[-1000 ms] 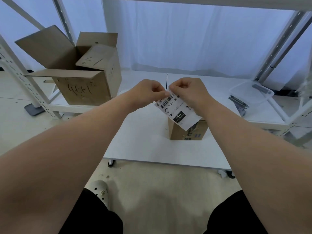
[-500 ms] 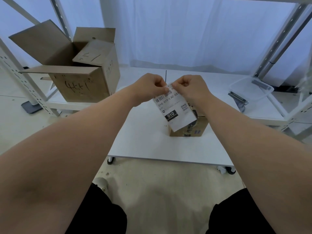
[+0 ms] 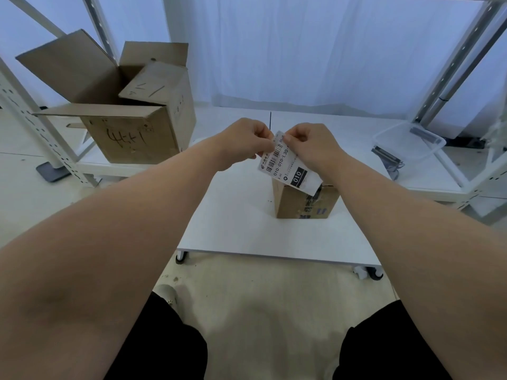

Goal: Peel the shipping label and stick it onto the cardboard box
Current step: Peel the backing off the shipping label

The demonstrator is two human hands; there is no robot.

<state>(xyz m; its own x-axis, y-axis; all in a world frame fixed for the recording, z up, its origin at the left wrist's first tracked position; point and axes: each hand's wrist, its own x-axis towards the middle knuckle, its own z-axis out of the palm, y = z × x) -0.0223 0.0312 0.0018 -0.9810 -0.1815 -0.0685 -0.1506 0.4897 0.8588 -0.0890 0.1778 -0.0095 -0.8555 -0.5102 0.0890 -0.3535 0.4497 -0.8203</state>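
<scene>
A white shipping label [image 3: 288, 167] with a barcode and a black "010" block hangs in the air above a small cardboard box [image 3: 303, 201]. My left hand [image 3: 247, 141] pinches the label's top left corner. My right hand [image 3: 312, 146] pinches the top edge just beside it, fingers curled. The two hands almost touch. The small box stands upright on a low white table [image 3: 233, 223], and the label covers part of its top. I cannot tell whether the backing has come apart from the label.
A large open cardboard box [image 3: 123, 111] with handwriting stands on a low shelf at the left. A clear plastic tub [image 3: 408, 141] lies at the right on another shelf. Metal rack posts [image 3: 461, 56] rise on both sides. My knees are at the bottom edge.
Both hands still pinch the label's top edge; the label has tilted slightly and shifted a little. The small box has not moved on the table.
</scene>
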